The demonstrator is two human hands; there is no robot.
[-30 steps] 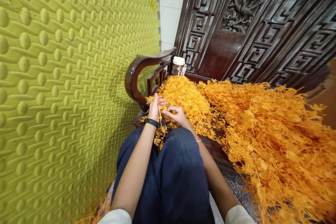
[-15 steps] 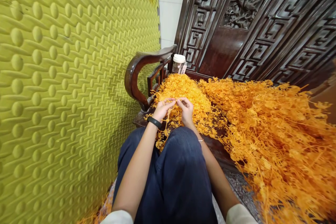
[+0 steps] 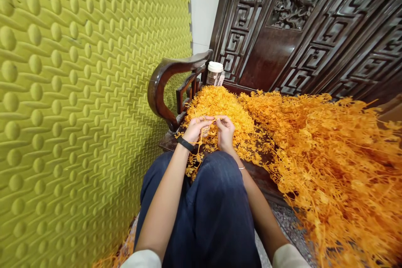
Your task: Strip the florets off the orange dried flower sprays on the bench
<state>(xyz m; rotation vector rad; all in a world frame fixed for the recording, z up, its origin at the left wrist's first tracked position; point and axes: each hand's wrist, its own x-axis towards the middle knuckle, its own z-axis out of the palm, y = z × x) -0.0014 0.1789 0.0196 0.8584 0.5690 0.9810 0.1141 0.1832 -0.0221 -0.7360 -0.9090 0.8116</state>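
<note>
My left hand [image 3: 196,129], with a black band on its wrist, and my right hand [image 3: 225,131] are close together above my knee, fingers pinched on a thin orange plastic strand [image 3: 210,121] that runs between them. More of that strand hangs down below the left wrist. Just beyond the hands lies a heap of small orange pieces [image 3: 224,106] on the dark wooden bench [image 3: 169,144]. A much larger pile of tangled orange sprigs [image 3: 329,163] spreads over the bench to the right.
A curved wooden armrest [image 3: 166,79] stands left of the hands, with a white-lidded jar [image 3: 215,73] behind the heap. The carved bench back [image 3: 282,29] rises behind. A yellow-green embossed wall panel [image 3: 78,92] fills the left side. My dark trousers [image 3: 207,209] are below.
My hands came together from apart and rose slightly toward the heap; both now pinch the strand between them. The view tilted a little.
</note>
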